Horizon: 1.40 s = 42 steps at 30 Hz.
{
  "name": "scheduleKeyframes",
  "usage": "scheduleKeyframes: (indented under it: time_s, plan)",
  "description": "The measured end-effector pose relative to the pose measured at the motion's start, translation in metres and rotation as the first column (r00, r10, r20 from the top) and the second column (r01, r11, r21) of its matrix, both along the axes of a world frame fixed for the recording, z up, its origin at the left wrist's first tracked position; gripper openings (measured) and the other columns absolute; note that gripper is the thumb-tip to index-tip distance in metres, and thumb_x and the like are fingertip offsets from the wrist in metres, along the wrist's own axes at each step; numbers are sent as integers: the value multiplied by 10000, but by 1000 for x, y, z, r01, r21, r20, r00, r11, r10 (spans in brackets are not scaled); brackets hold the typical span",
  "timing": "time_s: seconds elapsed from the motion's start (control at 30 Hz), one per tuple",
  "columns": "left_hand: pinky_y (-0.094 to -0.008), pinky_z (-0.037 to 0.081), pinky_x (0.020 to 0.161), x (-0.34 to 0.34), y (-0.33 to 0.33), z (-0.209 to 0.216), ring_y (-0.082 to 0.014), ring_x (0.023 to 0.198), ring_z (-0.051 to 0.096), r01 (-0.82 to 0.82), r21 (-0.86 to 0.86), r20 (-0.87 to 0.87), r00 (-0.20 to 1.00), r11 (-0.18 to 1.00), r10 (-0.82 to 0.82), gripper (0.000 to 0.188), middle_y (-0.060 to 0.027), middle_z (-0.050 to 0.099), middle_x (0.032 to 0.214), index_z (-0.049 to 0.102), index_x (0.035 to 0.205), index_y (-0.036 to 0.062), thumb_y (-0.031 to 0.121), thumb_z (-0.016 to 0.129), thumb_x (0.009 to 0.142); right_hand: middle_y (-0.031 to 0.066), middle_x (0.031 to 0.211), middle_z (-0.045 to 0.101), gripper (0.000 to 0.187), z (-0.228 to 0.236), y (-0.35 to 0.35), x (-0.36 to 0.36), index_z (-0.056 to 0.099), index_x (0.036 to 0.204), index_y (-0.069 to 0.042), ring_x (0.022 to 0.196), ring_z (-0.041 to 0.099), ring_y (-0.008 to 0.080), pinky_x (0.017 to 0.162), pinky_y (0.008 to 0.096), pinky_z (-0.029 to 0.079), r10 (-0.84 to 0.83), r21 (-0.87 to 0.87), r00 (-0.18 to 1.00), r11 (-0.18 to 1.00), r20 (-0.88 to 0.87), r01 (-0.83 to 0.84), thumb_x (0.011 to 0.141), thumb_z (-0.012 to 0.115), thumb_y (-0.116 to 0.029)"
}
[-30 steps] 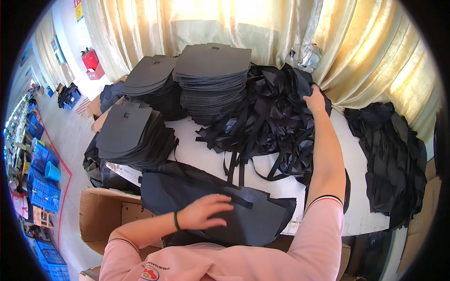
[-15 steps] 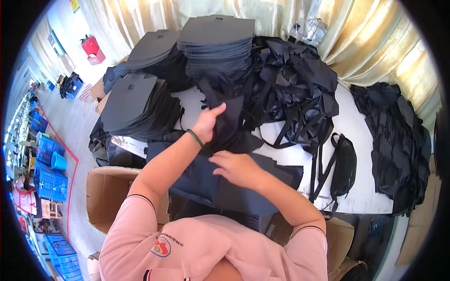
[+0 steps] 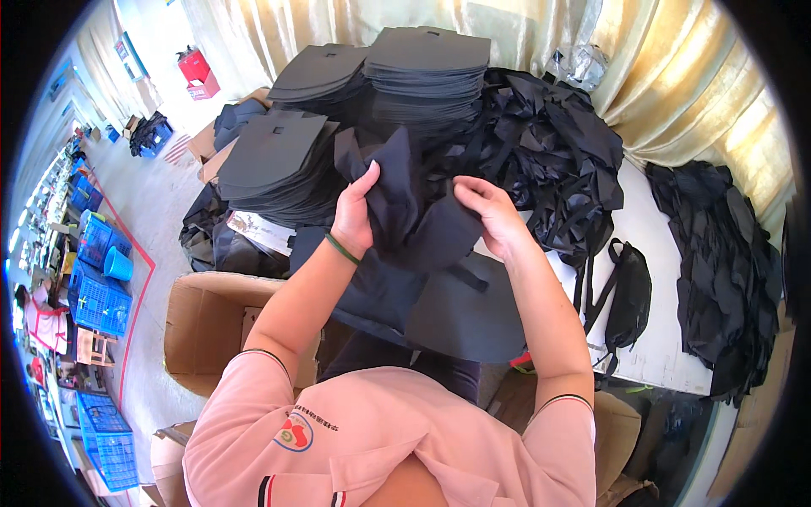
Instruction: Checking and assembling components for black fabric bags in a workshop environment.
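Observation:
A limp piece of black fabric [image 3: 397, 198] hangs between my two hands above the near part of the table. My left hand [image 3: 355, 213] grips its left side, with the thumb up along the cloth. At its right edge, my right hand [image 3: 490, 211] pinches the fabric between thumb and fingers. Below the cloth lies a flat black panel [image 3: 469, 313] with a rounded lower edge, reaching over the table's near edge. Beyond my left hand stands a stack of black panels [image 3: 274, 156], each with a small slot.
Two more panel stacks [image 3: 319, 72] [image 3: 428, 63] stand at the back. Heaped black fabric pieces [image 3: 553, 144] lie right of them. A small black strapped bag [image 3: 629, 296] rests on the white table [image 3: 655, 355], beside more black pieces [image 3: 726, 270]. An open cardboard box [image 3: 190, 338] is near left.
My right hand has moved up and right and now pinches the fabric. The fabric is raised and spread between both hands, uncovering more of the flat panel. The view has shifted slightly.

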State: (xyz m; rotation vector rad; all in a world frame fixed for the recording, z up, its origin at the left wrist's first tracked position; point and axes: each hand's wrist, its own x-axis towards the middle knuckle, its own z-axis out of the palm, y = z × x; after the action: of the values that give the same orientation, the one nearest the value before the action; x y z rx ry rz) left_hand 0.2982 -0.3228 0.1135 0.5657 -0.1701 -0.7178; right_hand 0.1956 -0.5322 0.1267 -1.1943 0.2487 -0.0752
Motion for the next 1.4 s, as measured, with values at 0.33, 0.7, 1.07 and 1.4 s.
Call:
scheduleKeyframes:
  time_s: [0.33,0.7,1.07,1.4]
  plan:
    - [-353,500,913,-1,128,1,-205,969,663,327,889,270,192,321,-943,493,-151,675,1109,618,1198,-35,371,659,922,47,897,700,130,173,22,-6,668,993,2,861,631,124,831,276,490,401,-849,819,495,409,182,866,655,-23]
    - [-278,479,871,-4,25,97,-98,1007,600,429,609,720,54,668,-692,398,-22,658,1050,646,1170,24,97,784,804,101,941,696,211,227,83,-55,662,1009,7,891,676,231,801,310,515,718,-961,639,207,276,183,806,639,59]
    - [-399,468,816,20,87,76,-354,890,586,-312,654,549,-430,689,-716,437,-157,649,928,665,904,-35,356,789,754,29,956,643,160,212,2,-173,653,994,23,882,565,97,825,214,426,123,-848,845,190,520,494,849,628,86]
    - [-463,502,729,50,179,33,-395,810,647,-584,811,-72,-153,31,-986,503,-207,662,762,723,850,16,487,790,688,46,920,670,182,19,-24,-228,670,985,-17,878,611,125,814,252,474,-219,-833,948,459,229,308,843,625,87]
